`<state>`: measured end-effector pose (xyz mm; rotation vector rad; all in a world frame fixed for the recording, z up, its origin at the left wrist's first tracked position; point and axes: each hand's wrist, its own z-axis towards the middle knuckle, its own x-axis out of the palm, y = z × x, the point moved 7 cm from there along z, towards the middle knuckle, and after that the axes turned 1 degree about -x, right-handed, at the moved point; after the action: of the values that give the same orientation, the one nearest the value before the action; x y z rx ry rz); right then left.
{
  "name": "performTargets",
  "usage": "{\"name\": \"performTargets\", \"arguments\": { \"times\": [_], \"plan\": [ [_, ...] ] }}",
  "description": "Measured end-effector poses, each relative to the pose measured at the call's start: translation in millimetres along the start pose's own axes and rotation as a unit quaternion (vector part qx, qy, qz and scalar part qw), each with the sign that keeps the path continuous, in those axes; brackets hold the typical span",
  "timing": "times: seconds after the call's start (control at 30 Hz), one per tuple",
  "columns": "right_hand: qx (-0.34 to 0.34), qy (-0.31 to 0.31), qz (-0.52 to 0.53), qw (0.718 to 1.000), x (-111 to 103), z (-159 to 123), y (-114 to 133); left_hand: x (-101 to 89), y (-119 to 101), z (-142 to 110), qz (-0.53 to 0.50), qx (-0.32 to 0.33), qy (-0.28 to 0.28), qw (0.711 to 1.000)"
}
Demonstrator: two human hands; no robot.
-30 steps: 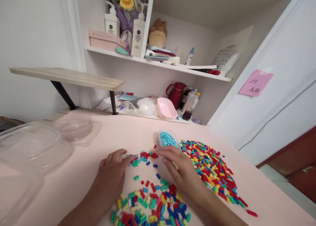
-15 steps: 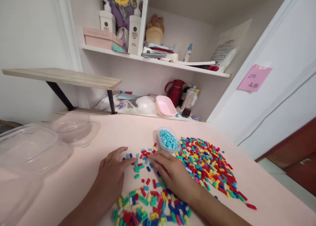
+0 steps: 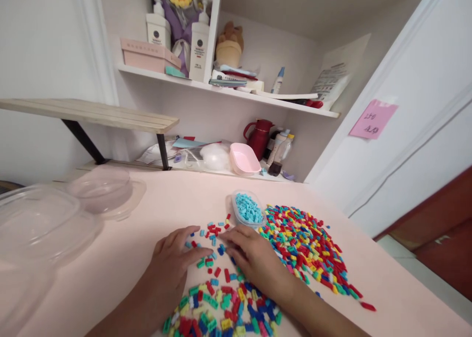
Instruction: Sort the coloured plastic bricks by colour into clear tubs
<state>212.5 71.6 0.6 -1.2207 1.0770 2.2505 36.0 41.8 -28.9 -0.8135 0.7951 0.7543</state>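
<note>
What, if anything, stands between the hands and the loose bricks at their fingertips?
Nothing visible: loose bricks lie in the open between left hand and right hand. The tub stands beyond the right hand, not between.

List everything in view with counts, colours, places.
Table: one, pale pink, foreground
Right brick pile, near brick pile: one each, multicoloured, tabletop
Scattered bricks: many, multicoloured, table centre
Brick tub: one, clear, light-blue bricks inside, beside right brick pile
Containers: several, clear, table's left
Stand: one, pale wood, back left
Basin: one, pink, back centre
Jug: one, dark red, beside basin
Bottles: several, mixed, beside jug
Pump bottles: two, white, upper left
Note: one, pink, right side
Left hand, right hand: two, beside scattered bricks
</note>
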Motion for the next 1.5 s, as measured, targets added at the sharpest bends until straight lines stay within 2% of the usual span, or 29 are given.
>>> {"name": "performTargets", "arguments": {
  "times": [0.13, 0.23, 0.33, 0.43, 0.57, 0.77, 0.97, 1.1, 1.23, 1.5],
  "plan": [
    [-0.01, -0.009, 0.02, 1.0, -2, 0, 4, -1.9, -5, 0, -0.037, 0.013, -0.006, 0.999],
    [-0.045, 0.0, 0.002, 0.999, -1, 0, 14, -5.6, -6, 0, -0.06, 0.006, -0.028, 0.998],
    [-0.063, 0.024, -0.028, 0.997, 4, 1, 18, -11.4, 3, 3, -0.073, -0.054, -0.051, 0.995],
    [-0.053, 0.024, -0.031, 0.998, 6, 1, 14, -19.3, 13, 6, -0.083, -0.118, -0.062, 0.988],
    [-0.04, 0.005, -0.021, 0.999, 5, 0, 8, -32.6, 15, 10, -0.086, -0.149, -0.072, 0.982],
    [-0.001, -0.017, -0.024, 1.0, 2, 0, 11, -42.7, 10, 12, -0.084, -0.151, -0.096, 0.98],
    [-0.024, -0.018, -0.073, 0.997, 9, 2, 11, -43.4, 10, 12, -0.086, -0.154, -0.095, 0.98],
    [-0.007, -0.033, -0.054, 0.998, 6, -1, 7, -47.6, 8, 12, -0.089, -0.158, -0.098, 0.979],
    [-0.013, -0.059, -0.035, 0.998, -2, -1, 14, -49.0, 6, 12, -0.1, -0.151, -0.094, 0.979],
    [-0.037, -0.016, -0.105, 0.994, 6, 5, 19, -45.0, 8, 14, -0.111, -0.136, -0.079, 0.981]
  ]
}}
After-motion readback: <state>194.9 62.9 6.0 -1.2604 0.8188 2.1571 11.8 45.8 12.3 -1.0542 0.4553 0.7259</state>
